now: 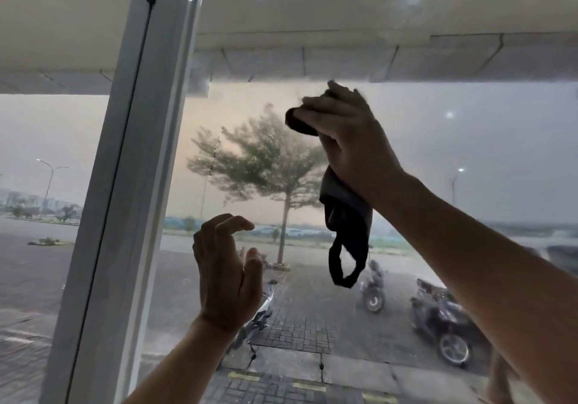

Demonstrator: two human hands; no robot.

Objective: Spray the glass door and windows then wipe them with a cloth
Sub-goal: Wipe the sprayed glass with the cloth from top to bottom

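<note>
Right hand [350, 141] presses one cloth [344, 216] against window [469, 159].

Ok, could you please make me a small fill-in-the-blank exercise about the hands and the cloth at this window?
1. The right hand grips a dark cloth at the window glass, and the loose end hangs ___ that hand.
2. The left hand, fingers loosely curled, holds ___.
3. The white window frame stands to the ___ of both hands.

Missing words: below; nothing; left.
</note>
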